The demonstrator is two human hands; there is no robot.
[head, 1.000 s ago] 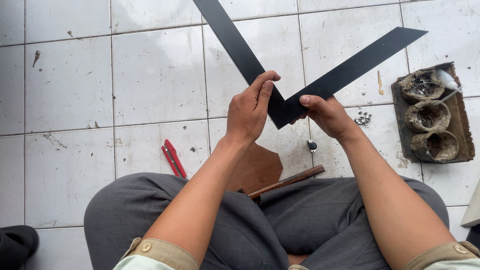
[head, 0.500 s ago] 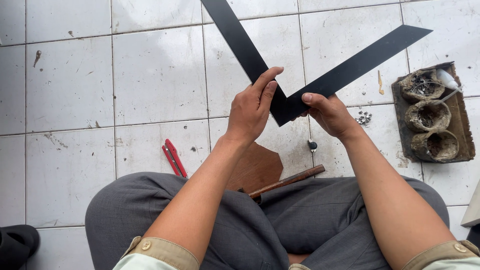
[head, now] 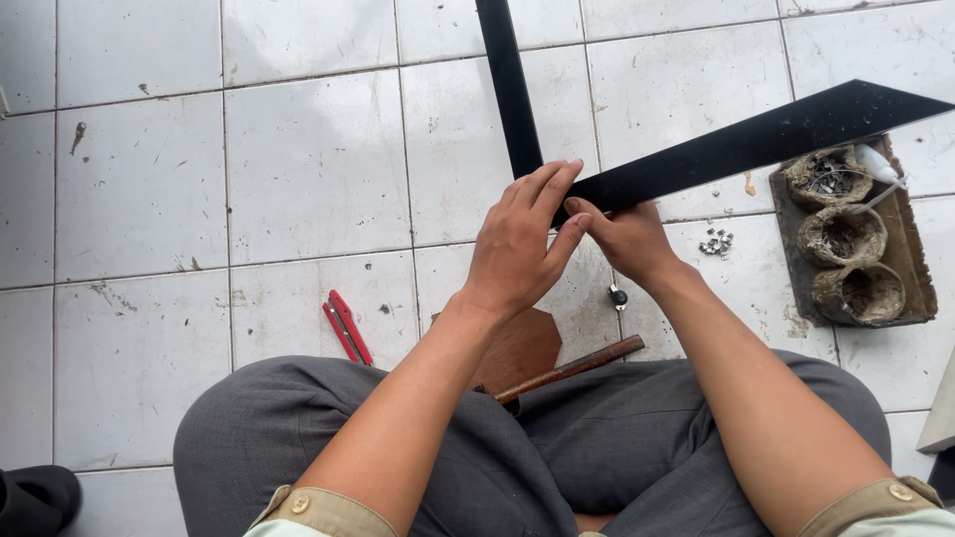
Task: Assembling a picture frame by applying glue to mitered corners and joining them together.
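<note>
A floor (head: 149,179) of pale square tiles, scuffed and spotted with dirt along dark grout lines, fills the view from the head camera. Nearest the camera are the person's crossed legs in grey trousers (head: 557,447), with tan sleeve cuffs at the bottom edge. A dark shoe (head: 35,497) sits in the bottom left corner. A brown wooden board (head: 522,348) lies on the floor just beyond the knees, and a wooden handle (head: 577,366) rests slanted against the trousers beside it. A red-handled tool (head: 345,326) lies on the tile to the left of the board.

Above the board, both hands meet at the joint where two flat black strips come together in a V. The left hand (head: 522,244) lies over the joint, its fingers (head: 545,184) held close together and laid across the strips, thumb reaching toward the other hand. The right hand (head: 627,239) is under the right black strip (head: 766,139), gripping it from below, its fingers mostly hidden. The left black strip (head: 507,80) rises steeply off the top edge; the right one slants up to the right edge.

A small dark screw-like piece (head: 618,296) lies below the right hand, and a little heap of silvery fasteners (head: 715,242) lies just right of the wrist. Farther right, a wooden tray (head: 920,288) holds three crusted round cups, the top one with metal bits inside.
</note>
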